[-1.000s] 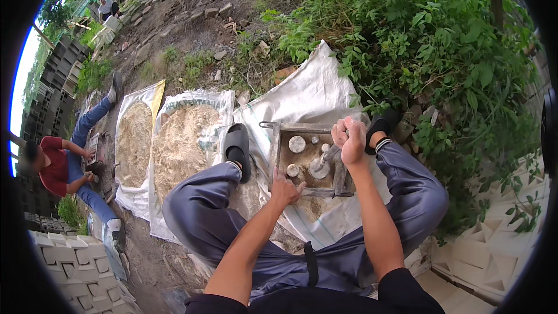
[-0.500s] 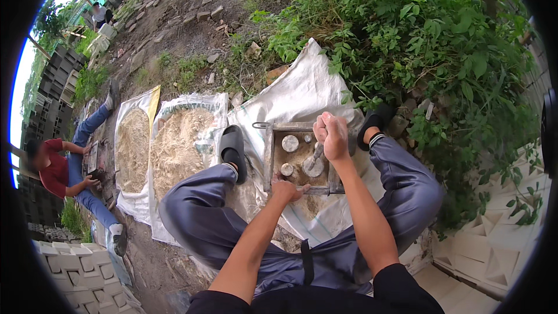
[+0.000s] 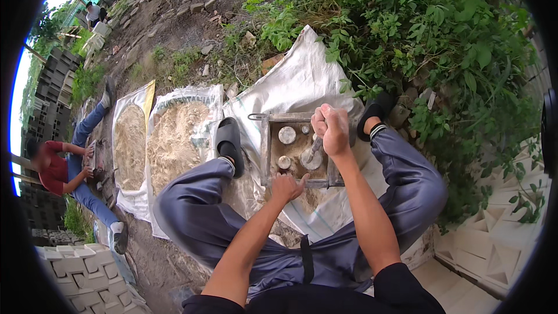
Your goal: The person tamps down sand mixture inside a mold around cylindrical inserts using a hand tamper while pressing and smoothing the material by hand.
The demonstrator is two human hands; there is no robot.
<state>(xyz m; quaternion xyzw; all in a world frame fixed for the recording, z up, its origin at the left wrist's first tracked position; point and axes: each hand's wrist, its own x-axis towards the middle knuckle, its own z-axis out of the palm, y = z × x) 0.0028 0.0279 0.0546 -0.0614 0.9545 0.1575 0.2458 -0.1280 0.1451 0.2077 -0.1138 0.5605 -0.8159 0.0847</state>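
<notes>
A square mould frame (image 3: 265,151) of greyish wood or metal lies on a white woven sack (image 3: 293,84) between my feet. Inside it are sandy powder and several round, pale, dusty pieces, among them a disc (image 3: 287,135) at the far left and a smaller one (image 3: 284,162) nearer me. My right hand (image 3: 331,131) is closed in a dusty fist round a grey, rod-like tool (image 3: 317,143). The tool slants down to the larger disc (image 3: 311,159) at the near right; whether they are joined I cannot tell. My left hand (image 3: 285,187) grips the mould's near rim, thumb along it.
Two sacks spread with pale powder (image 3: 174,148) lie to the left. Beyond them a co-worker in a red shirt (image 3: 53,168) sits on the ground. Green bushes (image 3: 401,40) crowd the far right, and patterned pale blocks (image 3: 494,232) stand at the near right.
The whole view has shifted slightly. Both hands keep their places at the mould, the right fist still on the tool. The co-worker's hands have moved a little.
</notes>
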